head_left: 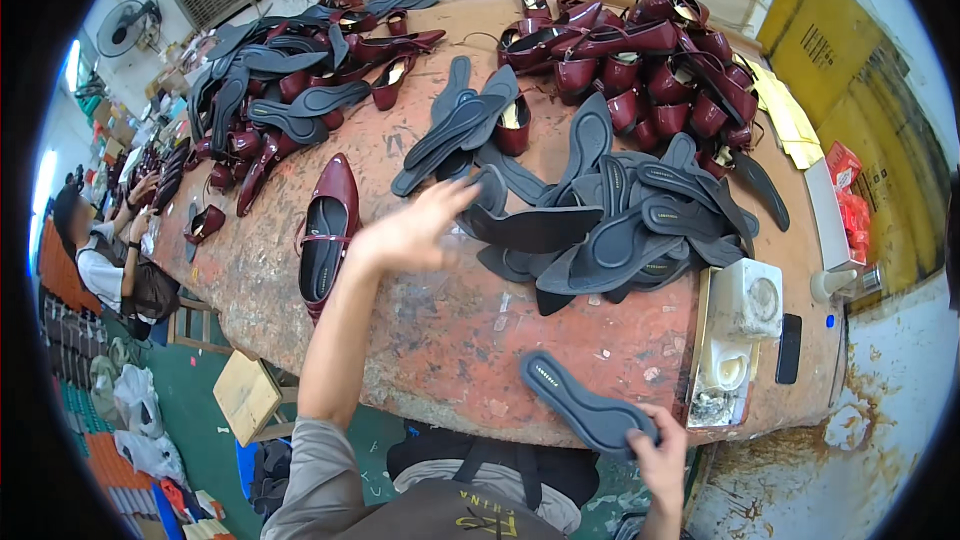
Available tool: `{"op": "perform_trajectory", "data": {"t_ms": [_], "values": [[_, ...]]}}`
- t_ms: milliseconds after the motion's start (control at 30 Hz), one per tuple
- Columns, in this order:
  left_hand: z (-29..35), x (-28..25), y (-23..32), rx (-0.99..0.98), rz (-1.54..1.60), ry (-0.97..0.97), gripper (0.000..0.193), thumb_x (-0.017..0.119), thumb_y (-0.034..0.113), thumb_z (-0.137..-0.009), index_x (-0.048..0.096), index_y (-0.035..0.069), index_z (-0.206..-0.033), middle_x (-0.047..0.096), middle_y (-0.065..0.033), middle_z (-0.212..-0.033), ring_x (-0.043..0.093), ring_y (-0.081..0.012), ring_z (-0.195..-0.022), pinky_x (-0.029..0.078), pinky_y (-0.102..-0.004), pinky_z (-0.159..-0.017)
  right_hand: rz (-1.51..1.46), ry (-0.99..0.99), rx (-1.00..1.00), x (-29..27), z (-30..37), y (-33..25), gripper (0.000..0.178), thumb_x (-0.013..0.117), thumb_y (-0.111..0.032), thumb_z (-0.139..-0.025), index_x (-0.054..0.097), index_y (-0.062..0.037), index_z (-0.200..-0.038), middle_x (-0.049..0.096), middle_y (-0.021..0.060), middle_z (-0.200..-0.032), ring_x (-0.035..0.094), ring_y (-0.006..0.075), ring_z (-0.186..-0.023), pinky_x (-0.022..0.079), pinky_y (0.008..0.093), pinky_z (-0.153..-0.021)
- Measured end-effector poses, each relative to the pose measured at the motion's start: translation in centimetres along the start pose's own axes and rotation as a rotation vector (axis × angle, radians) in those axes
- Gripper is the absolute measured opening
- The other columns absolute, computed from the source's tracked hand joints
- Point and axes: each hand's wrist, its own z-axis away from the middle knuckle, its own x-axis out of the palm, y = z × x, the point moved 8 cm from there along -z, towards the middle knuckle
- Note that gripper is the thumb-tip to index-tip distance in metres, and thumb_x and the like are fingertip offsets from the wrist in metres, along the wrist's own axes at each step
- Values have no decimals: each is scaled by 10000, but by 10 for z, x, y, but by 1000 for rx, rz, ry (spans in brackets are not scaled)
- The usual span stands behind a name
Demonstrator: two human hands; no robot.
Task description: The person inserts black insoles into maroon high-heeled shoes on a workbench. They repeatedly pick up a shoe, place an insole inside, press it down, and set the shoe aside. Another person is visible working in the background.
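My right hand grips one end of a dark grey shoe insole at the table's near edge, thumb on top. The insole's other end points up and to the left. My left hand reaches over the table with its fingers stretched out and a little blurred, apparently empty. Its fingertips are beside a heap of grey insoles, close to one that shows its black underside. Left of that hand lies a burgundy strapped shoe with a grey insole inside, its pointed toe facing away.
Burgundy shoes are piled at the far right, and more shoes mixed with insoles at the far left. Near the right edge stand a white glue container and a black phone. A co-worker sits at the left.
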Motion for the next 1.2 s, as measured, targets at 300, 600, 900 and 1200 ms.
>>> {"op": "perform_trajectory", "data": {"t_ms": [300, 600, 900, 1200], "values": [[-183, 52, -102, -359, -75, 155, 372, 702, 231, -947, 699, -22, -1221, 727, -321, -1217, 718, -500, -1117, 579, -563, -980, 774, -55, -627, 115, -9, -41, 522, 876, -220, -813, 634, -49, -1242, 646, 192, -1258, 577, 412, -1289, 366, 617, -1192], [-58, -53, 65, -210, 585, 320, 424, 827, 363, -994, 656, -18, -1070, 683, -47, -924, 678, -83, -799, 564, -269, -682, 365, -119, -580, 84, 15, -77, 487, 972, -137, -703, 582, -50, -982, 603, 123, -938, 617, 308, -822, 521, 403, -724], [173, 60, 128, 6, 447, 15, 254, 819, 29, -822, 680, 25, -1034, 703, -97, -1169, 665, -361, -1239, 561, -446, -1023, -26, -584, -485, 42, 60, -119, 388, 946, -89, -626, 689, -51, -915, 701, 128, -961, 677, 296, -799, 535, 386, -709], [138, 83, 157, 30, 365, 108, 368, 720, 9, -836, 782, 41, -1197, 693, -88, -1465, 483, -392, -1511, 398, -649, -1217, 310, -467, -565, 85, 46, -126, 384, 983, -128, -656, 771, -45, -966, 752, 109, -1046, 702, 295, -873, 540, 396, -764]]}}
